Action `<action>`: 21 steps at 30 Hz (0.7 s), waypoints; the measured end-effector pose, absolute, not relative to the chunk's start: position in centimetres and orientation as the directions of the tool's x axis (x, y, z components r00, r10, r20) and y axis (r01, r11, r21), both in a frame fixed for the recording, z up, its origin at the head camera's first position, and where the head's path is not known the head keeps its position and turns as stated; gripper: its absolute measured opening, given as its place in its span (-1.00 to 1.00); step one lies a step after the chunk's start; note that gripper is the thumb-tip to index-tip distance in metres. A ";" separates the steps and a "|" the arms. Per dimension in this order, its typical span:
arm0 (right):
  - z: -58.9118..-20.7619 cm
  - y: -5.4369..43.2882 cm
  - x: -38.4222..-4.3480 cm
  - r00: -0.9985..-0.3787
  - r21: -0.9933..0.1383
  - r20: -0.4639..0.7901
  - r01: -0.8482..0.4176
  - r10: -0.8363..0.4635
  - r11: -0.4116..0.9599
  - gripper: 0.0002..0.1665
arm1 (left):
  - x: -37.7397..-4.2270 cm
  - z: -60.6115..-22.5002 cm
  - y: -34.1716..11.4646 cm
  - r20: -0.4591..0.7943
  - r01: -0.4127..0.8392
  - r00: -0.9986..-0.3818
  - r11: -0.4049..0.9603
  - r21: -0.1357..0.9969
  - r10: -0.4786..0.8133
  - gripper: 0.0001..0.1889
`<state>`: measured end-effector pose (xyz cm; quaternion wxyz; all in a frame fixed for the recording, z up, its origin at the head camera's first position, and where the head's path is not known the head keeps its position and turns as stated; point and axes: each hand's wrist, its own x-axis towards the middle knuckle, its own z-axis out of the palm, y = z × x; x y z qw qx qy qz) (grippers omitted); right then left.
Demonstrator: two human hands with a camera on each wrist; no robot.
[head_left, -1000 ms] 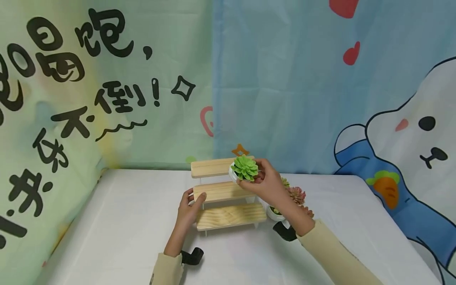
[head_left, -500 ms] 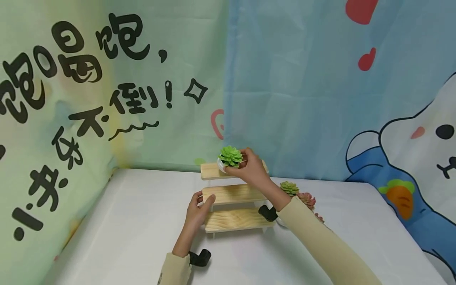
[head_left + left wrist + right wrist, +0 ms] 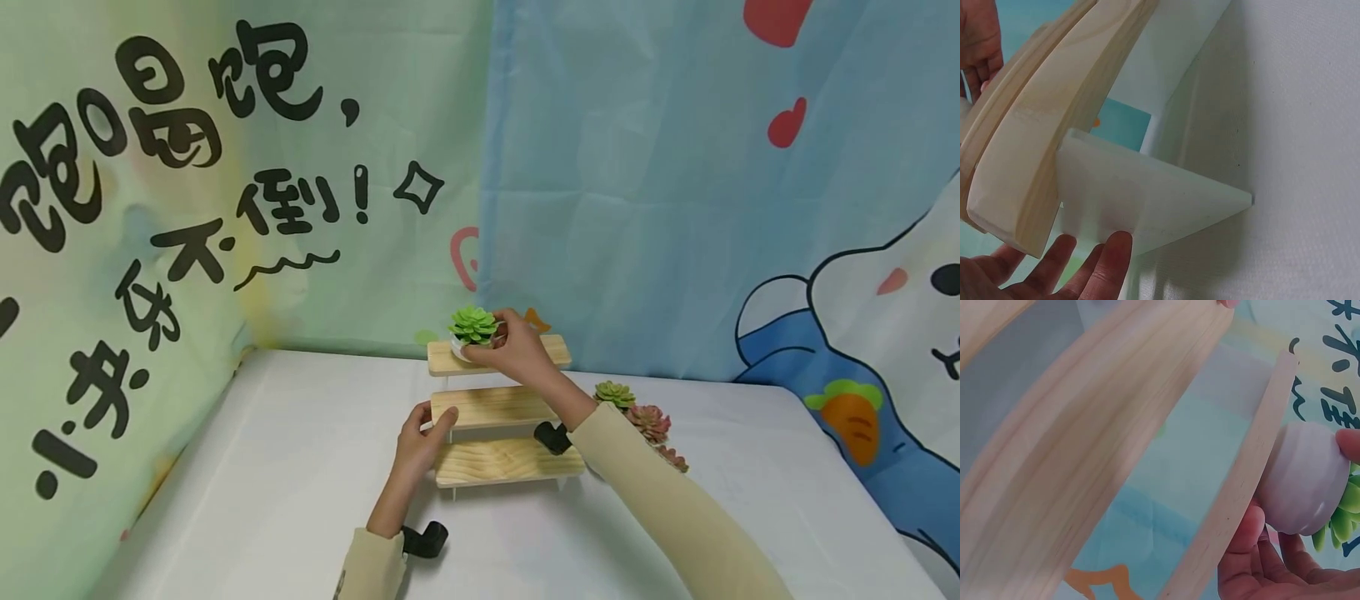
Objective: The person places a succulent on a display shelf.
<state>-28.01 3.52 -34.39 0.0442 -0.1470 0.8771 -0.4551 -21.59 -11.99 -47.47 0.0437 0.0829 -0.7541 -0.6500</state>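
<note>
A three-tier wooden display stand (image 3: 498,408) with pale side panels (image 3: 1141,187) stands on the white table. My left hand (image 3: 417,446) grips the left end of its middle plank, thumb on top and fingers at the side panel. At the top plank (image 3: 551,350), my right hand (image 3: 523,354) holds a small green artificial succulent (image 3: 472,323) in a white pot (image 3: 1305,478) by the pot's sides. In the right wrist view the pot's base is against or very near the plank; whether its full weight rests there, I cannot tell.
To the right of the stand are more artificial succulents: a green one (image 3: 613,393) and two reddish ones, a larger (image 3: 648,422) and a smaller (image 3: 672,458). My right sleeve (image 3: 660,500) partly hides them. A printed curtain (image 3: 637,208) hangs behind the table (image 3: 285,500).
My right hand has carried the potted succulent leftward and down onto or close to the left part of the top plank. The left hand keeps its hold; the head view has shifted slightly.
</note>
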 end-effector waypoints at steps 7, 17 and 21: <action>-34.3 3.7 -27.9 -0.948 -0.807 0.053 -0.226 -0.315 0.546 -0.10 | -21.5 -47.5 -12.0 -0.042 -0.069 -0.982 0.144 0.987 -0.182 -0.38; -34.0 5.4 -26.9 -0.930 -0.779 0.069 -0.276 -0.362 0.562 -0.12 | -21.3 -47.4 -11.7 -0.045 -0.069 -0.984 0.136 0.988 -0.172 -0.38; -33.8 7.0 -26.1 -0.931 -0.796 0.095 -0.283 -0.351 0.535 -0.19 | -21.1 -47.3 -11.9 -0.046 -0.074 -0.982 0.153 0.986 -0.182 -0.38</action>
